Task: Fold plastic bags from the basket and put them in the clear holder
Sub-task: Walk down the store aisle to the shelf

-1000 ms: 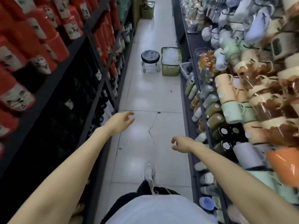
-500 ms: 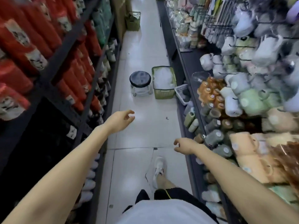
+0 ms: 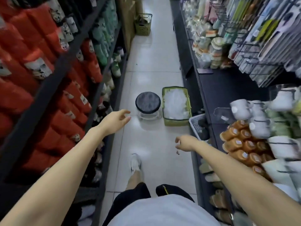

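Now, both hands are free and holding nothing, the left hand (image 3: 116, 119) loosely spread, the right hand (image 3: 186, 142) loosely curled, probably ready for the green basket (image 3: 176, 122) of plastic bags (image 3: 175, 101) parked on the floor at 12 o'clock, black stool (image 3: 147, 101) at its 9 o'clock, likely for seated folding.
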`<state>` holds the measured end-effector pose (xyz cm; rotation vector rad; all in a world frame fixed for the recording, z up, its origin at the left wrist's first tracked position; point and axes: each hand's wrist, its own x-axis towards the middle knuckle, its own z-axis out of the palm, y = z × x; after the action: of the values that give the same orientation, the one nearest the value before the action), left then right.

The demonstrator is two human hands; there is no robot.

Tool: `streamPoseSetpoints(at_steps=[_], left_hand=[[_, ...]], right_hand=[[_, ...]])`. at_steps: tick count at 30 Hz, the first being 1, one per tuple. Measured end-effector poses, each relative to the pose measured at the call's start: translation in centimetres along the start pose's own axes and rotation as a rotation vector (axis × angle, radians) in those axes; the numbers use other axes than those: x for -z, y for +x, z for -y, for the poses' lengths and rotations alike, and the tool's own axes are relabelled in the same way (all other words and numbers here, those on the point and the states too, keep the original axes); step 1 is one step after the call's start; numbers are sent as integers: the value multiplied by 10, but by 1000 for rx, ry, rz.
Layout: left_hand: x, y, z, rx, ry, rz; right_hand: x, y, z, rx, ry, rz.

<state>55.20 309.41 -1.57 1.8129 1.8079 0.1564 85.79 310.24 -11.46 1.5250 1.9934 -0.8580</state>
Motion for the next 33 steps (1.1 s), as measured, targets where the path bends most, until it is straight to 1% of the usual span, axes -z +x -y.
streamPoseSetpoints(at_steps=[4, 6, 8, 10, 13, 16, 19, 22, 27, 33], left_hand=[[38, 123, 0, -76, 49, 37], [58, 180, -4, -123, 67, 96], [77, 240, -11, -175, 109, 157], [93, 298, -20, -213, 129, 181], [107, 372, -43, -260, 150, 227], [112, 443, -70, -312, 158, 292], [112, 507, -92, -353, 170, 300], [117, 563, -112, -346, 174, 297], [118, 625, -140, -362, 208, 330], [104, 692, -176, -447, 291, 437]], right_hand=[[63, 79, -4, -59, 97, -32], [92, 109, -5, -109, 146, -8], [119, 139, -9, -161, 215, -24], [147, 164, -14, -200, 282, -42], [187, 191, -26, -249, 333, -16], [224, 225, -52, -289, 402, -33], [254, 261, -83, -335, 445, -47], [287, 290, -113, -344, 469, -86], [322, 324, -155, -393, 555, -147], [335, 347, -180, -484, 653, -189]])
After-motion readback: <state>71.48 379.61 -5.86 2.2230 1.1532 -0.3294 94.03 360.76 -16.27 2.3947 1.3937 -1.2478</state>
